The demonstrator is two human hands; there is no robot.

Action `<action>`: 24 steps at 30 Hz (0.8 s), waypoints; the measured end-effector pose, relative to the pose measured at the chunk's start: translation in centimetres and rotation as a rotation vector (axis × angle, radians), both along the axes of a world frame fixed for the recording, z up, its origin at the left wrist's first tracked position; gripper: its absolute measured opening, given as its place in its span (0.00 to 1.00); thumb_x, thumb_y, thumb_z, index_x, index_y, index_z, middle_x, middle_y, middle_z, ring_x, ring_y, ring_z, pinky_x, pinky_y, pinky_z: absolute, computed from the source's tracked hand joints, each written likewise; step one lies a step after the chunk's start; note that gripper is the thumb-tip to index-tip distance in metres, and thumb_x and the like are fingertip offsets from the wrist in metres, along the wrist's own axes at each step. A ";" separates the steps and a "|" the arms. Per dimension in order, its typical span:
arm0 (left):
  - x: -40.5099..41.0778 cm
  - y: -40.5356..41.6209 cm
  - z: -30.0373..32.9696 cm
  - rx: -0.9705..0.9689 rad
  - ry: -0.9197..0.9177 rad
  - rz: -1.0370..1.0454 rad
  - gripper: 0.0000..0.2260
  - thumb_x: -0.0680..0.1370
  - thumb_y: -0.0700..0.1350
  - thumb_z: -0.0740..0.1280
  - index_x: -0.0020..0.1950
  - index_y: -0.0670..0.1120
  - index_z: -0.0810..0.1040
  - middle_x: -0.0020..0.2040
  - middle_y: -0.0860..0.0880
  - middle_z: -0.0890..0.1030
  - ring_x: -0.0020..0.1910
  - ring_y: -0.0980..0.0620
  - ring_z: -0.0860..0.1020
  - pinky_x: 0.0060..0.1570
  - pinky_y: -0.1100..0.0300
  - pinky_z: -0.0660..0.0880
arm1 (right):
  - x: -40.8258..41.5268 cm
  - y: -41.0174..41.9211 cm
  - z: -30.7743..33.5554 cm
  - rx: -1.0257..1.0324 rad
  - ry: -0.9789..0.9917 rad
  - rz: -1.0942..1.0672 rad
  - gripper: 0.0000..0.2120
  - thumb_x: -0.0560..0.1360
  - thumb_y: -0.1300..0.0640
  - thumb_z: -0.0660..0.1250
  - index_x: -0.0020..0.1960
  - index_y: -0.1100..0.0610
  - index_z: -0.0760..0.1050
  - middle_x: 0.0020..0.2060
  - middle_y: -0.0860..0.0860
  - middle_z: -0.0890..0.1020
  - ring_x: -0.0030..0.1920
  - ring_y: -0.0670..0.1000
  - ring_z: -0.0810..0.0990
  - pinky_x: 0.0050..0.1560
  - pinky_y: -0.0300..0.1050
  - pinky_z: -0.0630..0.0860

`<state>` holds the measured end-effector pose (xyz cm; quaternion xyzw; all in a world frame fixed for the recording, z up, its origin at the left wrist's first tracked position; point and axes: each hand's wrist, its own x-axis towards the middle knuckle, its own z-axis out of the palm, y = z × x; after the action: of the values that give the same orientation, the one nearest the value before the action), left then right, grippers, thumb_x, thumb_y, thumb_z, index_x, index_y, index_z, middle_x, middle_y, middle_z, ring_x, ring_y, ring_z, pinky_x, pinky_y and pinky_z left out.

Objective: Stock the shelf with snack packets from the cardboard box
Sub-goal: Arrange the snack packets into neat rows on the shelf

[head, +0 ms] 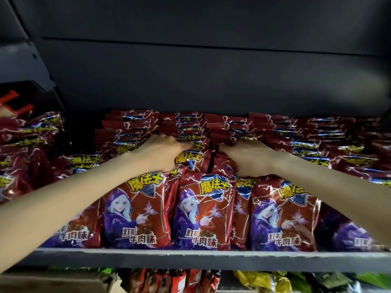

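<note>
Red snack packets [203, 210] with a purple-hooded figure stand in tight rows on a grey shelf [211, 260]. Both of my bare arms reach over the front row into the middle of the rows. My left hand [160, 152] rests on the packet tops, its thumb pointing right against a packet [189, 160]. My right hand [251, 158] lies just to the right with its thumb pointing left, pressing on the packets there. A narrow dark gap [211, 159] between two rows runs between the hands. The fingertips of both hands are hidden among the packets.
A dark shelf board [201, 43] hangs close above the rows. More of the same packets [27, 132] fill the left side behind a dark upright. Below the shelf edge lie other red [169, 282], yellow [260, 282] and green packets, and a brown cardboard corner [114, 287].
</note>
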<state>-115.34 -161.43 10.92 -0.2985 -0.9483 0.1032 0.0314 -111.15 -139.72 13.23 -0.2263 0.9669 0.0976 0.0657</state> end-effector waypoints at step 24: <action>0.5 -1.1 -0.2 0.115 0.074 -0.002 0.28 0.75 0.45 0.68 0.73 0.53 0.63 0.71 0.53 0.68 0.67 0.51 0.68 0.59 0.57 0.67 | -0.1 2.2 -0.4 0.272 0.327 0.236 0.42 0.73 0.49 0.70 0.75 0.52 0.47 0.59 0.50 0.77 0.55 0.54 0.79 0.65 0.47 0.63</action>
<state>-114.82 -162.53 10.69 -0.2932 -0.9505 0.0596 0.0835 -111.21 -137.50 12.82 -0.3081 0.9095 0.2690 -0.0736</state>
